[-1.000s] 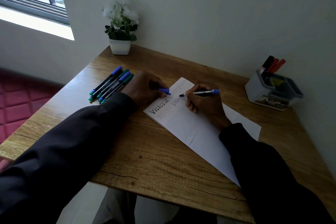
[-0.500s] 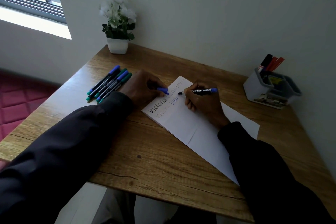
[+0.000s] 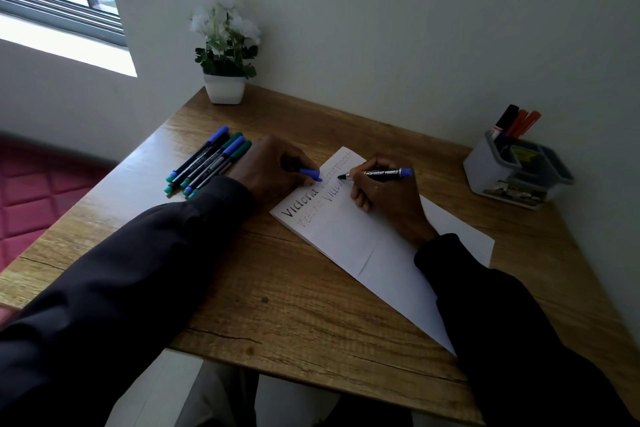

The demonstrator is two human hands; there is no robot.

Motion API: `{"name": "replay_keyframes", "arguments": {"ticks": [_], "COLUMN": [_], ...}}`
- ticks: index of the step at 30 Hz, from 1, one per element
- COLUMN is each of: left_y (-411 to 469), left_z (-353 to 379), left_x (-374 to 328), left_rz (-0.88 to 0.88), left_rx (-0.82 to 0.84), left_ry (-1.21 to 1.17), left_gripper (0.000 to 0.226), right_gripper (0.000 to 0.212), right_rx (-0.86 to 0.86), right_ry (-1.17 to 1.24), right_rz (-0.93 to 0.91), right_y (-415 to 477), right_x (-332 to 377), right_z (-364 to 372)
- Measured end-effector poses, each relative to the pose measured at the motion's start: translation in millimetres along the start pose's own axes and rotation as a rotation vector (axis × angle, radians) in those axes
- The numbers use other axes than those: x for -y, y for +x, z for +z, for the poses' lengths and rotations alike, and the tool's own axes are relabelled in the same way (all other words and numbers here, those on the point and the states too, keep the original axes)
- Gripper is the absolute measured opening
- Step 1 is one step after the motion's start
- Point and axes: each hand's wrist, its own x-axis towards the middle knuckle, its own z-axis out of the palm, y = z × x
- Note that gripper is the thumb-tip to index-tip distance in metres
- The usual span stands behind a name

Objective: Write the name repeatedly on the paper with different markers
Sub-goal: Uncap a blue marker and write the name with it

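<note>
A white sheet of paper (image 3: 349, 239) lies slantwise on the wooden desk (image 3: 277, 302), with the name written several times along its top edge in two rows. My right hand (image 3: 388, 198) grips a black marker with a blue end (image 3: 381, 173), tip down on the second row. My left hand (image 3: 273, 168) rests at the paper's top left corner and holds the marker's blue cap (image 3: 310, 173) between its fingers.
Several blue and green capped markers (image 3: 207, 159) lie side by side left of my left hand. A white pot with white flowers (image 3: 224, 87) stands at the back. A grey organiser (image 3: 516, 170) with black and orange markers sits at the right by the wall.
My right hand has edged the marker tip a little along the second row, adding strokes. My left hand stays put with the cap.
</note>
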Motion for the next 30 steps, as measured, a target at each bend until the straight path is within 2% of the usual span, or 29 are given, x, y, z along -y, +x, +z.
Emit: {"name": "replay_keyframes", "arguments": {"ticks": [12, 16, 23, 30], "left_y": [-0.1, 0.0, -1.4, -1.9], "left_z": [-0.1, -0.3, -0.2, -0.3], "left_x": [0.1, -0.2, -1.9, -2.4], "left_rz": [0.0, 0.001, -0.005, -0.017], "left_rx": [-0.006, -0.005, -0.013, -0.003], "left_ry": [-0.013, -0.003, -0.004, -0.024], "left_gripper": [0.021, 0.022, 0.022, 0.021], "right_gripper": [0.016, 0.008, 0.012, 0.012], "right_rx": [-0.066, -0.065, -0.122, -0.178], "right_ry": [-0.037, -0.005, -0.009, 0.214], "right_rz": [0.045, 0.021, 0.08, 0.103], "right_y": [1.2, 0.4, 1.4, 1.9], "right_x": [-0.3, 0.3, 0.1, -0.3], "right_z": [-0.6, 0.1, 1.4, -3.8]}}
